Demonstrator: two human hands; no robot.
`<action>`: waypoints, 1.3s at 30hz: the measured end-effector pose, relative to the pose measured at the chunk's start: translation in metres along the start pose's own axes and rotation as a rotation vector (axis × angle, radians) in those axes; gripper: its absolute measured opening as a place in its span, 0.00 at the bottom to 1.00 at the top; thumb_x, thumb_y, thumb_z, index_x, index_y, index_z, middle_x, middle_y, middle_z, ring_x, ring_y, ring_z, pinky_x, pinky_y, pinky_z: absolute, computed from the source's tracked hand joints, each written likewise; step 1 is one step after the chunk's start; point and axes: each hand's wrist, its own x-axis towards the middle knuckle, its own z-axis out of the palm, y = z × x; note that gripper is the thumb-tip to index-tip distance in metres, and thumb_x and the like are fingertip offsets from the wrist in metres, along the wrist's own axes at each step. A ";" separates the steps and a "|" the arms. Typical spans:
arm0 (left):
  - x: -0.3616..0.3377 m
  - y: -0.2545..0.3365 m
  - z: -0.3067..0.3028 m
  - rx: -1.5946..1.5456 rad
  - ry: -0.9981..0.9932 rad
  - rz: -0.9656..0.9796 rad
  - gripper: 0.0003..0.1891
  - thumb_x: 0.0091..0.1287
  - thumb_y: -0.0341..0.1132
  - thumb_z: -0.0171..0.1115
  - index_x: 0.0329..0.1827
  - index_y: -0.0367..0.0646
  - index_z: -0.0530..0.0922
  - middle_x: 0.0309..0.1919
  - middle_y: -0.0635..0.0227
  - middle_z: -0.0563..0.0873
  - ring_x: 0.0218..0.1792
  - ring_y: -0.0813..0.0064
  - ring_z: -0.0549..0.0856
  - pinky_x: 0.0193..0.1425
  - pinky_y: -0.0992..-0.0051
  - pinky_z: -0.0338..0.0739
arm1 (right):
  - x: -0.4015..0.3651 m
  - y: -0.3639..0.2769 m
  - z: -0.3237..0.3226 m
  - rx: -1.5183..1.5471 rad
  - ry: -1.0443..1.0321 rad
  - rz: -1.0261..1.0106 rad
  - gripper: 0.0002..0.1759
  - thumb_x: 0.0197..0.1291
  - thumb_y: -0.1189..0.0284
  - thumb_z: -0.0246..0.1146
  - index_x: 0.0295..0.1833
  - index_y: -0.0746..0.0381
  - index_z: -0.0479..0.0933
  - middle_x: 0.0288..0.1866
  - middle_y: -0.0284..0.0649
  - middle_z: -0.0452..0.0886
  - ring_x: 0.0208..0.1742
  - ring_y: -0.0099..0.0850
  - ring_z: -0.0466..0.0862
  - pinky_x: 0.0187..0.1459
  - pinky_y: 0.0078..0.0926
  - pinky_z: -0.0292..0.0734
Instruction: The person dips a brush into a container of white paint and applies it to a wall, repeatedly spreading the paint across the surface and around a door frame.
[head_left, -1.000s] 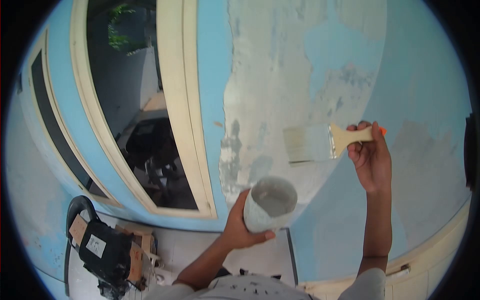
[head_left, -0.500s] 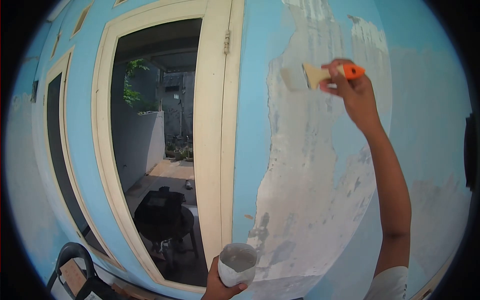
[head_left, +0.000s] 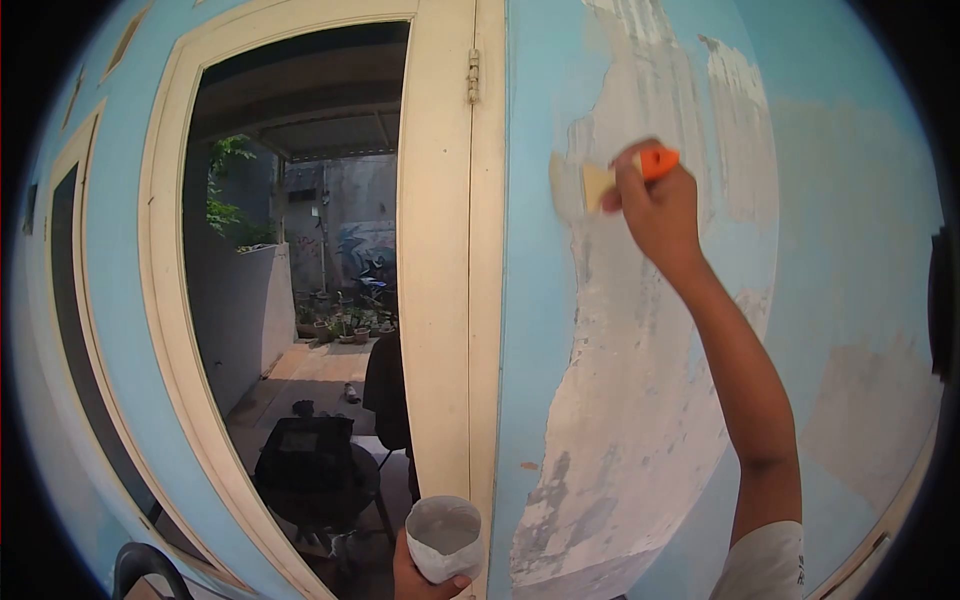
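My right hand (head_left: 665, 215) is closed around the handle of a paintbrush (head_left: 597, 188) with an orange handle end. The bristles point left and touch or nearly touch the wall, where the blue paint meets a bare grey-white patch (head_left: 640, 320); motion blurs them slightly. Low in the view, my left hand (head_left: 412, 575) grips a rough-rimmed whitish cup (head_left: 445, 566) from the left and below. Greyish liquid or paste shows inside the cup, which is held upright in front of the door frame.
A cream door frame (head_left: 440, 250) with a metal hinge (head_left: 473, 77) stands left of the patch. Its dark glass (head_left: 300, 200) shows a yard, plants and a dark chair-like shape. A black curved chair back (head_left: 140, 570) is at bottom left.
My right hand has moved the brush left and slightly down, toward the blue edge. The camera view has shifted, and the cup now appears a little further left.
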 end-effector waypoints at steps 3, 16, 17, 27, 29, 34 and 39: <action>0.008 -0.003 -0.004 0.020 -0.049 0.012 0.56 0.51 0.57 0.82 0.76 0.36 0.61 0.65 0.56 0.77 0.65 0.61 0.79 0.67 0.59 0.74 | -0.034 -0.008 -0.005 0.054 -0.147 0.179 0.09 0.69 0.71 0.59 0.39 0.66 0.76 0.25 0.37 0.81 0.25 0.25 0.85 0.31 0.22 0.80; 0.007 -0.014 -0.031 0.157 0.032 0.051 0.56 0.53 0.59 0.80 0.77 0.35 0.60 0.65 0.55 0.77 0.64 0.59 0.78 0.66 0.60 0.74 | 0.158 0.009 0.025 0.055 0.240 -0.248 0.07 0.72 0.72 0.61 0.41 0.64 0.74 0.32 0.36 0.79 0.34 0.23 0.84 0.39 0.24 0.84; 0.009 -0.007 -0.033 0.123 0.048 -0.017 0.57 0.53 0.60 0.80 0.77 0.36 0.60 0.65 0.55 0.76 0.65 0.59 0.78 0.66 0.60 0.74 | 0.137 0.008 0.024 -0.127 0.229 -0.255 0.11 0.71 0.66 0.60 0.42 0.64 0.78 0.31 0.37 0.84 0.32 0.22 0.85 0.38 0.23 0.82; 0.010 -0.029 -0.045 0.101 0.029 0.016 0.58 0.52 0.64 0.78 0.77 0.35 0.59 0.66 0.53 0.75 0.65 0.58 0.78 0.66 0.59 0.75 | -0.054 -0.025 0.008 -0.054 -0.465 0.385 0.07 0.70 0.75 0.54 0.38 0.66 0.75 0.29 0.38 0.80 0.26 0.24 0.86 0.30 0.22 0.83; 0.014 -0.011 -0.038 0.072 0.007 0.002 0.58 0.52 0.64 0.78 0.77 0.35 0.60 0.66 0.54 0.76 0.65 0.59 0.78 0.66 0.59 0.75 | -0.026 -0.016 0.014 -0.082 -0.397 0.333 0.09 0.70 0.71 0.59 0.41 0.66 0.77 0.29 0.39 0.82 0.27 0.25 0.87 0.33 0.23 0.82; 0.012 -0.010 -0.028 0.023 -0.010 -0.001 0.58 0.51 0.65 0.78 0.76 0.35 0.60 0.65 0.54 0.76 0.65 0.59 0.78 0.65 0.59 0.75 | 0.108 -0.003 0.016 -0.187 0.098 -0.311 0.11 0.73 0.68 0.56 0.47 0.65 0.78 0.33 0.39 0.85 0.38 0.26 0.89 0.44 0.22 0.84; 0.000 -0.019 -0.036 0.081 0.043 -0.001 0.58 0.50 0.65 0.78 0.76 0.36 0.61 0.65 0.54 0.77 0.64 0.60 0.79 0.64 0.59 0.76 | 0.124 0.010 0.030 -0.041 0.115 -0.388 0.09 0.72 0.69 0.59 0.44 0.64 0.77 0.31 0.37 0.84 0.34 0.23 0.86 0.40 0.22 0.82</action>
